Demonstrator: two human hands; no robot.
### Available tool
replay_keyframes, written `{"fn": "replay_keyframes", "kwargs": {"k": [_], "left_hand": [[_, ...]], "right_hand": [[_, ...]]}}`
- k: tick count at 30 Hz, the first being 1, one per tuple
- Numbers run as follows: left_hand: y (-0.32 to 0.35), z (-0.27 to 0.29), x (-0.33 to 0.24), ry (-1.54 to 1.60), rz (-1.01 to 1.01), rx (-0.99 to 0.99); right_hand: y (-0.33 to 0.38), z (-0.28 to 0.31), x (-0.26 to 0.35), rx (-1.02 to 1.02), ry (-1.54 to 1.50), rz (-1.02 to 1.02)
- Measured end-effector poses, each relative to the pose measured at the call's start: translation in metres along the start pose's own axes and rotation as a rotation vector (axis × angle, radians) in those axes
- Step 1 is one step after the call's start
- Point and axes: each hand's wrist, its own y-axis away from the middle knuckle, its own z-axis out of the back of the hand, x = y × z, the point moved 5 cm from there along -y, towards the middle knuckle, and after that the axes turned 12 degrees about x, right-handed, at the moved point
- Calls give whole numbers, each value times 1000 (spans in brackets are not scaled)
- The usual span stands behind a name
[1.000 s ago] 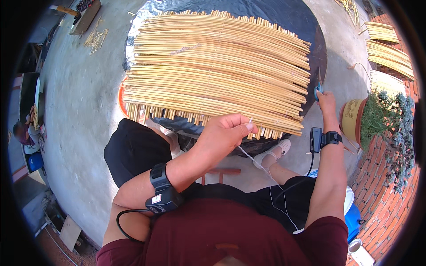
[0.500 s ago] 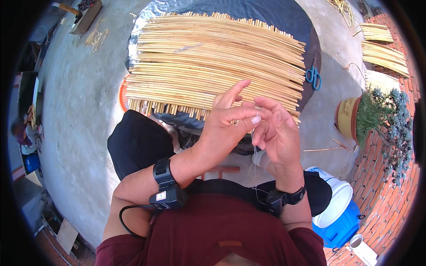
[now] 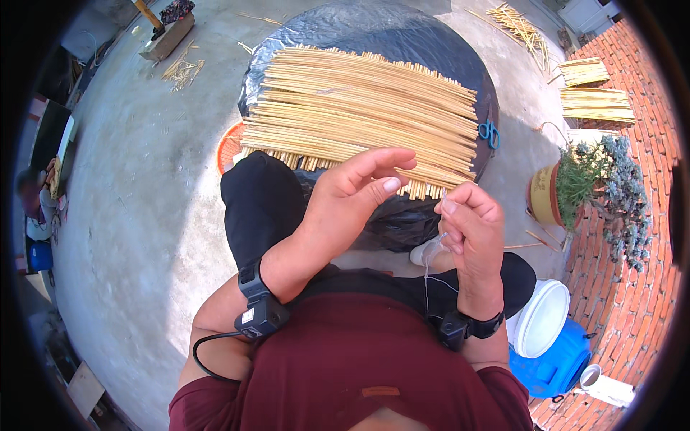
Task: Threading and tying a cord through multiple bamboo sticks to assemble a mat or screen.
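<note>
A broad layer of straw-coloured stalks (image 3: pixel 359 108) lies side by side in front of me, their cut ends uneven along the near side. My left hand (image 3: pixel 345 194) is raised before its near edge, thumb and fingers apart, with nothing seen in it. To its right, my right hand (image 3: pixel 471 230) has its fingers closed on a thin white thread (image 3: pixel 426 276). Loops of it hang below that hand, toward my lap. Blue-handled scissors (image 3: pixel 489 134) lie just off the right end of the stalks.
Shiny black plastic (image 3: pixel 359 25) covers the round surface under the stalks. An orange basket (image 3: pixel 229 147) shows at its left. On the right stand a potted plant (image 3: pixel 546 194), a white bucket (image 3: pixel 540 320) and a blue barrel (image 3: pixel 553 363). More stalk bundles (image 3: pixel 596 105) lie by the brick paving.
My hands were together at the fingertips and have come apart. The right one has moved right and down with the thread, its fingers now curled. The view has shifted too.
</note>
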Motion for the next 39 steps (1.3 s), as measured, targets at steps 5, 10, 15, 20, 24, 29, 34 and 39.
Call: {"fn": "replay_keyframes", "kwargs": {"k": [5, 10, 15, 20, 24, 29, 34, 39], "left_hand": [[35, -19, -47, -788, -408, 62], [56, -31, -59, -1018, -543, -61], [66, -25, -35, -433, -153, -27], [72, -32, -23, -32, -6, 56], [76, -39, -22, 60, 33, 64], [76, -45, -21, 45, 46, 74], [75, -49, -17, 55, 52, 76], [71, -51, -13, 106, 64, 75]], "right_hand": [[22, -25, 6, 24, 241, 27], [37, -44, 7, 73, 297, 9], [48, -56, 7, 100, 314, 70], [59, -63, 7, 108, 400, 87], [66, -62, 8, 99, 437, 95], [71, -57, 6, 95, 414, 116], [75, -55, 8, 84, 436, 118], [75, -51, 8, 109, 398, 78]]}}
